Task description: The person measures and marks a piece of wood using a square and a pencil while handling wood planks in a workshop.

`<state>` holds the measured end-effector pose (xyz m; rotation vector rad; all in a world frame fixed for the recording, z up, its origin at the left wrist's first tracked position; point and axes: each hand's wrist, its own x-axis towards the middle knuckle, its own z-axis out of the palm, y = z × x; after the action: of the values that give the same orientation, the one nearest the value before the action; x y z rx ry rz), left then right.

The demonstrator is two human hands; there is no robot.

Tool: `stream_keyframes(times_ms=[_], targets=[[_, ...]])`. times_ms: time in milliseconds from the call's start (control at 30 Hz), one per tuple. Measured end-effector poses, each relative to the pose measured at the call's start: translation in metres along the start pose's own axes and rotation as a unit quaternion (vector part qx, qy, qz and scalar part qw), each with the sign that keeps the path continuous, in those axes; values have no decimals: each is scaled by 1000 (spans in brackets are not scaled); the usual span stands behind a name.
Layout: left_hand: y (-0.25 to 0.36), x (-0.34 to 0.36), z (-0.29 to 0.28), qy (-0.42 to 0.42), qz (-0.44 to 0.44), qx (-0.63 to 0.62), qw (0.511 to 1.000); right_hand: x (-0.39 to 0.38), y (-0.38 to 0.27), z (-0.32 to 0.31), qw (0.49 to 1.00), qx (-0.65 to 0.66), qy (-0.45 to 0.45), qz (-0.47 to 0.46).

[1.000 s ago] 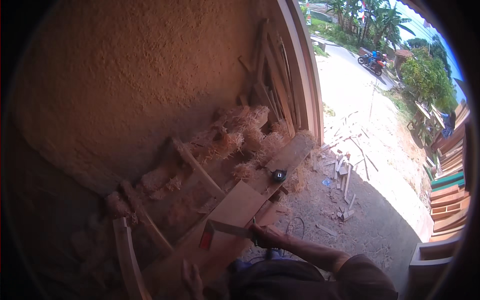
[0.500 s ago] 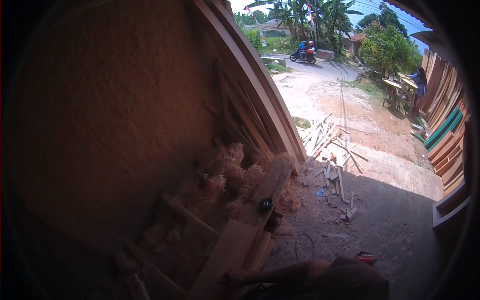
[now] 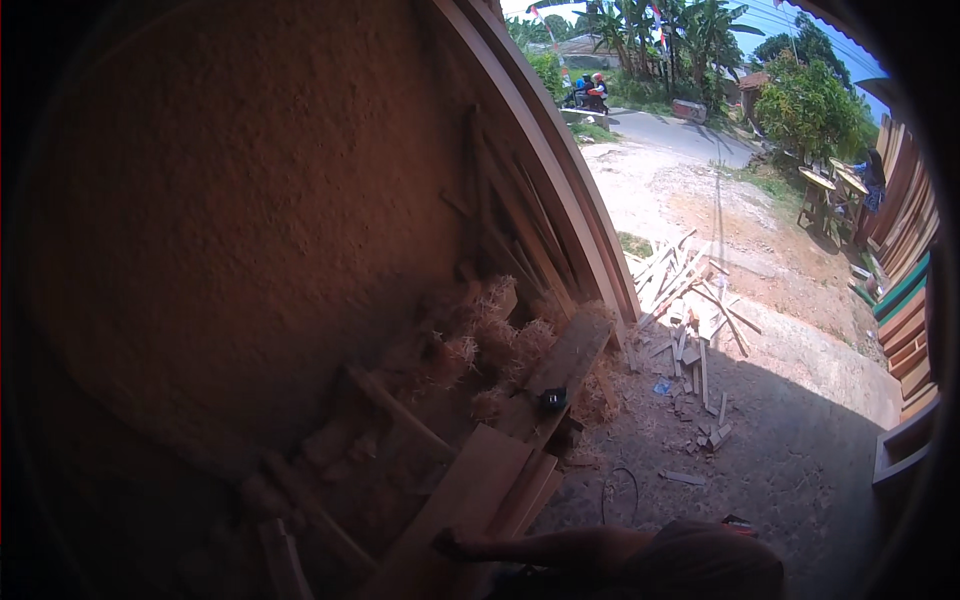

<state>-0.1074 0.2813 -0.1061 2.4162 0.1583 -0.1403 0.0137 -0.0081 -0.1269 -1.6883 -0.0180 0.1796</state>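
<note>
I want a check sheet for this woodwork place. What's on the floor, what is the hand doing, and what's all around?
Surface: dirt ground, partly in shade.
Job's things: a flat wooden board lying among planks by the wall.
Clutter: heaps of wood shavings; loose wood offcuts; a small dark round thing on a plank.
Hands: one hand rests at the board's near end, on an arm coming from the lower right; whether it grips anything cannot be told. The other hand is out of view.
Cables: a thin wire loop on the ground.
Surroundings: rough brown wall, leaning curved timbers, road with a motorbike, trees.
</note>
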Motion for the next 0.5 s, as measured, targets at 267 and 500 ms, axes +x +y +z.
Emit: stream_keyframes(times_ms=[267,500], targets=[[-81,16,4,168,121,-51,977,-92,-151,-79,992,-88,69,53],[206,-25,8,-11,142,-235,962,-225,-207,-156,891,-328,227,-217]])
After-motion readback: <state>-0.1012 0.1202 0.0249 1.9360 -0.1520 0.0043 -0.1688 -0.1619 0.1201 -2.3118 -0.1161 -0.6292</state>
